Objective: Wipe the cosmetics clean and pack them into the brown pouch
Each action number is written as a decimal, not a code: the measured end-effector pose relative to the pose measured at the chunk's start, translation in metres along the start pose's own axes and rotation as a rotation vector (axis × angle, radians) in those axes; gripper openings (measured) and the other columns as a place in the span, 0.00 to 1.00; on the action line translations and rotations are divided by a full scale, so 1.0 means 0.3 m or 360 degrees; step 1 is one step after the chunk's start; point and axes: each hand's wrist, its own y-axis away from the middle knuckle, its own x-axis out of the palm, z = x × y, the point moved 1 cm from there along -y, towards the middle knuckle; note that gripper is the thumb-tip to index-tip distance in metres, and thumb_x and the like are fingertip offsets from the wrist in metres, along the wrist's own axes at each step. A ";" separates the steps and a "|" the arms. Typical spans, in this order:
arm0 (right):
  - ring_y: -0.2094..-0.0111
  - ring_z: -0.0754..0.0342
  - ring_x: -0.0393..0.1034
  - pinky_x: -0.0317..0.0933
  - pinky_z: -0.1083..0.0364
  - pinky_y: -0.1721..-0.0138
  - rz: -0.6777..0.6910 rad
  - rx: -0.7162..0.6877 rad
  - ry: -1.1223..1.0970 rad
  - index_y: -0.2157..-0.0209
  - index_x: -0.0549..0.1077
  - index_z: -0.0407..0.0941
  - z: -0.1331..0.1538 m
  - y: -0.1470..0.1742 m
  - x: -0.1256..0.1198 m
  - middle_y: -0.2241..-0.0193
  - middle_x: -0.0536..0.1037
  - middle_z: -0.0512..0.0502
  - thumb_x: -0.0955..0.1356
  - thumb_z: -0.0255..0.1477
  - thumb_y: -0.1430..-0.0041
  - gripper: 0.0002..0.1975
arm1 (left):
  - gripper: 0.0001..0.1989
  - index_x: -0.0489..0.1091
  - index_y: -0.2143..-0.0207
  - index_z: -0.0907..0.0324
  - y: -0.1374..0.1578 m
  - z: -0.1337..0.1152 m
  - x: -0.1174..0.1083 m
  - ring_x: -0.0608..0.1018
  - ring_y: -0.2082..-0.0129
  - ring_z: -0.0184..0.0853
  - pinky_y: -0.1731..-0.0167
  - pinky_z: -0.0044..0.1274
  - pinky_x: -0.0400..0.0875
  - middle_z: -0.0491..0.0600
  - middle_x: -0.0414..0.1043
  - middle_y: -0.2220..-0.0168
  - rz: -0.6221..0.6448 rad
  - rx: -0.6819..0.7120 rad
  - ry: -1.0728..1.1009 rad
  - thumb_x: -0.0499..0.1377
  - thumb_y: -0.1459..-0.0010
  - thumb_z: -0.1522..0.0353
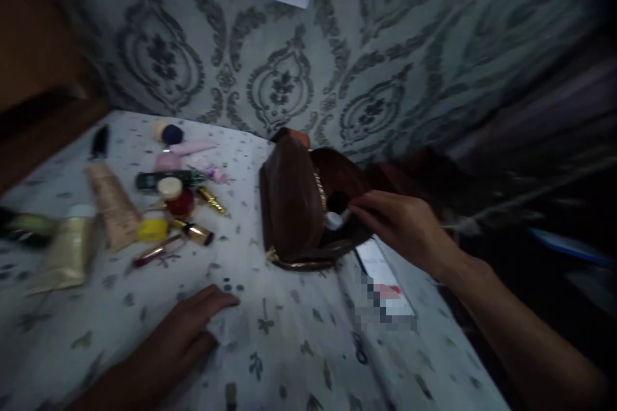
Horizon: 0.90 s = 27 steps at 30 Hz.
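Head view showed a brown zippered pouch standing on the patterned tablecloth, close to the damask wallpaper. It lay between the two hands, beyond the left hand and to its right, and directly to the left of the right hand. Its long axis ran from the wall side toward the near side of the table, with only a slight slant. The pouch gaped open toward the right; gold zip teeth lined the body's right edge and the near edge. A white round cap showed inside, the rest of the contents being too dark to make out.

The right forearm rose from the lower right corner, wrist nearly straight and palm turned down, with thumb and fingers pinched together on the pouch's right rim. Just below that hand lay a phone, partly pixelated, slanting down to the right.

The left hand came in from the bottom left, low over the cloth, its index finger extended toward the right and the thumb apart beneath it; it held nothing. Farther up lay a beige squeeze tube, a yellow pot and a white-lidded red jar.
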 end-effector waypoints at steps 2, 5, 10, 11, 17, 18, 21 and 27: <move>0.72 0.52 0.76 0.64 0.57 0.71 -0.0307 0.0015 -0.0044 0.63 0.76 0.45 0.030 0.003 0.018 0.69 0.82 0.45 0.64 0.32 0.34 0.10 | 0.28 0.70 0.44 0.49 -0.016 -0.035 -0.015 0.75 0.45 0.40 0.46 0.32 0.71 0.49 0.74 0.45 0.0075 -0.0001 0.0105 0.54 0.47 0.76; 0.77 0.55 0.75 0.63 0.58 0.75 -0.0558 -0.0024 -0.0220 0.64 0.77 0.46 0.132 -0.007 0.043 0.73 0.81 0.49 0.66 0.31 0.35 0.08 | 0.30 0.69 0.45 0.53 -0.043 -0.063 -0.033 0.75 0.48 0.39 0.46 0.33 0.70 0.51 0.75 0.49 0.0047 -0.0016 0.0253 0.52 0.50 0.80; 0.71 0.56 0.77 0.67 0.60 0.69 -0.0361 -0.0274 -0.0707 0.63 0.77 0.44 0.395 -0.061 0.145 0.70 0.82 0.47 0.65 0.28 0.34 0.08 | 0.28 0.70 0.48 0.55 -0.058 -0.076 -0.052 0.75 0.49 0.38 0.46 0.31 0.68 0.50 0.75 0.50 -0.0136 0.0010 0.0366 0.52 0.51 0.81; 0.70 0.56 0.77 0.68 0.59 0.67 -0.0291 -0.0293 -0.0821 0.63 0.77 0.44 0.439 -0.076 0.181 0.69 0.82 0.46 0.64 0.28 0.33 0.09 | 0.27 0.71 0.49 0.56 -0.060 -0.079 -0.057 0.75 0.50 0.38 0.46 0.31 0.68 0.50 0.75 0.50 -0.0171 0.0031 0.0370 0.52 0.50 0.80; 0.69 0.54 0.74 0.65 0.57 0.65 0.0010 -0.0023 -0.1052 0.59 0.77 0.43 0.582 -0.187 0.417 0.64 0.79 0.44 0.65 0.26 0.37 0.09 | 0.22 0.72 0.51 0.59 -0.069 -0.060 -0.073 0.77 0.52 0.40 0.48 0.30 0.70 0.51 0.77 0.54 -0.0357 0.0094 0.0276 0.53 0.49 0.79; 0.70 0.55 0.72 0.65 0.56 0.66 0.0038 0.0042 -0.1040 0.57 0.77 0.42 0.593 -0.202 0.447 0.62 0.78 0.44 0.66 0.26 0.38 0.10 | 0.22 0.72 0.52 0.59 -0.069 -0.053 -0.075 0.77 0.52 0.40 0.48 0.31 0.70 0.52 0.77 0.54 -0.0379 0.0096 0.0256 0.53 0.49 0.79; 0.70 0.55 0.70 0.64 0.56 0.66 0.0057 0.0190 -0.1000 0.54 0.76 0.43 0.623 -0.240 0.507 0.59 0.75 0.43 0.68 0.30 0.39 0.12 | 0.21 0.72 0.53 0.59 -0.068 -0.042 -0.083 0.77 0.52 0.41 0.49 0.31 0.70 0.52 0.77 0.53 -0.0407 0.0125 0.0196 0.54 0.49 0.79; 0.59 0.51 0.71 0.63 0.56 0.62 0.0143 -0.0007 -0.0811 0.57 0.78 0.48 0.686 -0.301 0.513 0.54 0.73 0.45 0.69 0.30 0.40 0.10 | 0.13 0.72 0.61 0.59 -0.052 -0.052 -0.111 0.79 0.59 0.41 0.58 0.28 0.72 0.51 0.78 0.61 -0.0537 0.0103 0.0011 0.55 0.48 0.77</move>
